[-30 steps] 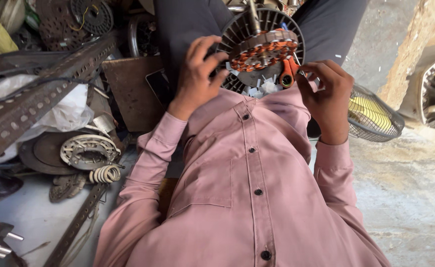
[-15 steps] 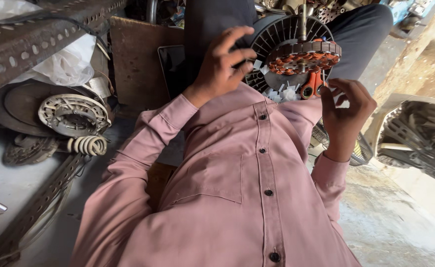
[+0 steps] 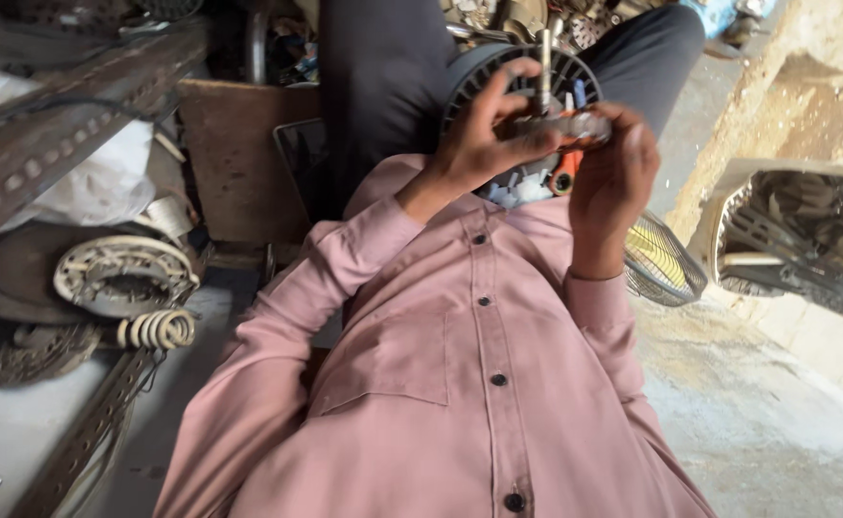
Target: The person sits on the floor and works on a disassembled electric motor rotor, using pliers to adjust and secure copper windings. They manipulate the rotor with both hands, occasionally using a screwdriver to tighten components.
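A slotted metal angle bar (image 3: 67, 105) runs across the upper left, with a white plastic bag (image 3: 95, 182) bunched under it. Below lie a round ribbed metal ring (image 3: 124, 278) and, just beside it, a coiled spring (image 3: 158, 329). A brown board (image 3: 239, 163) stands upright behind them. At right, a yellow wire fan guard (image 3: 666, 264) rests on the concrete floor (image 3: 776, 432), near a grey fan housing (image 3: 805, 249).

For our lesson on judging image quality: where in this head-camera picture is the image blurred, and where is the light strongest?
Head view: the left hand, right hand and the motor part they hold are smeared by motion blur; the pink shirt is sharper; daylight is strongest on the concrete floor at right, while the metal clutter at left sits in shade.
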